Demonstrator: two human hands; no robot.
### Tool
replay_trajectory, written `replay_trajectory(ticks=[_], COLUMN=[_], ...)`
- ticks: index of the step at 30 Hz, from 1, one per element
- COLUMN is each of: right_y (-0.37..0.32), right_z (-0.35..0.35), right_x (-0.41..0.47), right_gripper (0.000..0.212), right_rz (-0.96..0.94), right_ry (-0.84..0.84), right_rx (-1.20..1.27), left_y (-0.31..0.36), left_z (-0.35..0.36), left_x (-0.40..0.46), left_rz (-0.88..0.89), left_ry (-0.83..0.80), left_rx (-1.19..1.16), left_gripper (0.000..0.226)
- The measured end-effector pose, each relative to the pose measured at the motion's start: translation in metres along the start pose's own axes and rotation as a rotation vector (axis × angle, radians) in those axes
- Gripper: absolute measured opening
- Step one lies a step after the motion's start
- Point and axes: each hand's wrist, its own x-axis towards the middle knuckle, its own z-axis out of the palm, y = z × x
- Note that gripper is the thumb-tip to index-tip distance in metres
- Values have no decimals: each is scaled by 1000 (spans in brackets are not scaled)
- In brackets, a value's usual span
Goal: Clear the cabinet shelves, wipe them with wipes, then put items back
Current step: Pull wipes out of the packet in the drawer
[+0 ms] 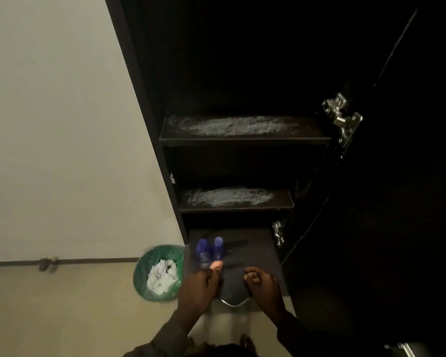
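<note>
A tall dark cabinet (144,104) stands open against a pale wall (49,124), its two upper shelves bare and streaked with whitish smears. The higher shelf (242,130) and the middle shelf (236,200) carry nothing; the bottom shelf (255,253) holds two purple-capped bottles (211,251) standing upright side by side at its left front. A person crouches before the cabinet with both hands at the bottom shelf's front edge. The left hand (200,282) is curled closed just below the bottles, its thumb raised against the base of the right-hand bottle; whether it grips them cannot be told through the blur. The right hand (262,279) is loosely fisted on a dark object (233,287) with a pale curved rim lying at the shelf's front; what it is cannot be made out. Left of the cabinet's foot, a green-lined waste bin (144,269) sits on the floor (62,318), holding crumpled white wipes (161,276). Metal hinges (341,117) glint on the cabinet's right side, where the open door (397,176) hangs in shadow.
</note>
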Motion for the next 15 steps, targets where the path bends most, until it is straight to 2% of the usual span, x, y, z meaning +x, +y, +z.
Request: replay_trajectory(ticks=[2,7,12,15], right_y=[12,40,73,89], right_z=[4,10,23,32], right_x=[-3,-3,-1,-1], right_gripper=[18,8,16,17], right_rz=[-36,-59,-43,-4], right_ry=[-43,-192,-297,-390], right_rx=[-93,-206,-302,-364], left_y=[-6,-15,-28,-35], left_z=[6,26,58,77], left_x=[-4,-9,-8,-11], left_rz=[-8,-10,-16,8], left_ry=[-53,-128,-369,-468], left_rx=[38,22,43,64], left_gripper=[61,47,36,43])
